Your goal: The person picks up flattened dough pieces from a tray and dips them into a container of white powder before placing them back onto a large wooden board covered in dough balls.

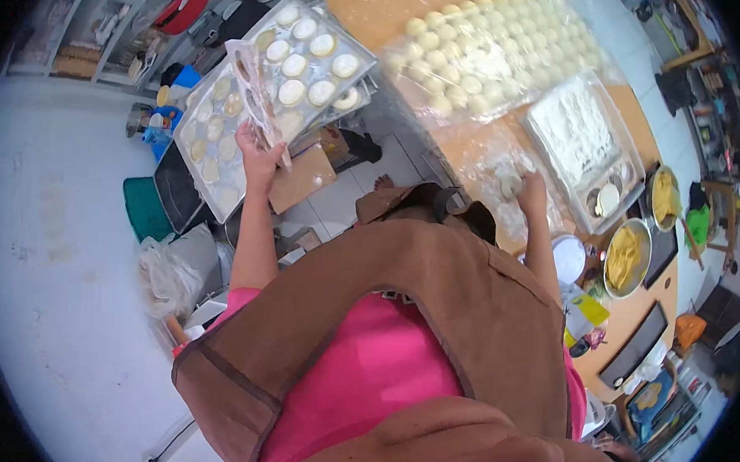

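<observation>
My left hand (pixel 260 158) is closed on a long crumpled strip of clear plastic sheet (pixel 252 76), streaked whitish and brownish. It is above a metal tray (pixel 230 195) bearing flat pale dough rounds (pixel 210 169). An adjoining tray behind it carries more rounds topped with white discs (pixel 294 65). At the table on the right, my right hand (pixel 531 198) has its fingers curled at a small round greyish-white thing (pixel 509 185), whose kind I cannot make out. Beneath that lies a crumpled clear plastic sheet (pixel 484 166).
Many dough balls (pixel 457 58) lie under plastic at the table's far side. A clear bin (pixel 575 129) of white flour stands beside my right hand, with bowls of yellow filling (pixel 627 257) farther right. A wooden board (pixel 303 179) is below the trays. Another person's hand (pixel 179 338) shows at lower left.
</observation>
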`<state>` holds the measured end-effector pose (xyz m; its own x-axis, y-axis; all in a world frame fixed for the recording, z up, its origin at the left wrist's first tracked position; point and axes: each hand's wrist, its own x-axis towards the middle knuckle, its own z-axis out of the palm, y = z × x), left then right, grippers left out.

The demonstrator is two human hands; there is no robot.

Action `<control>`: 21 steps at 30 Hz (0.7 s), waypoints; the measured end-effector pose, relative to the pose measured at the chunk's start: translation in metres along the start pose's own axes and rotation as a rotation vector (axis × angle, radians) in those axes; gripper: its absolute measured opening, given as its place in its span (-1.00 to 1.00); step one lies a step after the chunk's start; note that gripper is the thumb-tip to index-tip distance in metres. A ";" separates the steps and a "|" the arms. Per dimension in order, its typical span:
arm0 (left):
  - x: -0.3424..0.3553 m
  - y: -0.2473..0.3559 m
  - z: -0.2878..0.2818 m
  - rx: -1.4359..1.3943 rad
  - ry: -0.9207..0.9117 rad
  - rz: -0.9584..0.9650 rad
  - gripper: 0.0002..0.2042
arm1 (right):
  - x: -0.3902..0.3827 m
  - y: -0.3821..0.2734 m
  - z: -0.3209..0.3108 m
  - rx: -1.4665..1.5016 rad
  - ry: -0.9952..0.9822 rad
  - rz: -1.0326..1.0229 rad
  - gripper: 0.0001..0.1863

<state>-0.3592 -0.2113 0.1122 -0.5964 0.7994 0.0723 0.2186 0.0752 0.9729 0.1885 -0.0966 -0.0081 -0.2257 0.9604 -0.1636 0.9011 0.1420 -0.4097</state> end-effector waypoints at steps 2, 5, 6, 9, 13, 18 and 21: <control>0.016 -0.003 -0.021 -0.022 0.075 0.004 -0.17 | -0.004 0.001 0.004 0.112 0.127 0.018 -0.74; 0.042 -0.015 -0.058 0.038 0.141 0.013 -0.18 | -0.005 -0.002 0.013 0.207 0.161 0.074 -0.79; 0.047 -0.015 -0.071 0.070 0.171 0.003 -0.19 | -0.002 -0.012 0.009 0.332 0.114 0.127 -0.82; 0.055 -0.022 -0.106 -0.012 0.200 -0.040 -0.18 | 0.022 -0.060 -0.016 0.477 0.035 0.162 -0.84; 0.054 -0.045 -0.157 0.022 0.280 -0.037 -0.17 | 0.096 -0.146 -0.023 0.717 -0.094 0.043 -0.76; 0.020 -0.070 -0.194 0.029 0.399 -0.062 -0.15 | 0.195 -0.315 0.005 1.056 -0.432 -0.081 -0.70; -0.016 -0.079 -0.210 0.051 0.441 -0.131 -0.15 | 0.248 -0.417 0.031 1.011 -0.603 -0.129 -0.65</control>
<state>-0.5294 -0.3554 0.0801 -0.8908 0.4520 0.0469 0.1509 0.1969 0.9688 -0.2545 0.0747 0.0938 -0.6755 0.6462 -0.3552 0.2180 -0.2852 -0.9334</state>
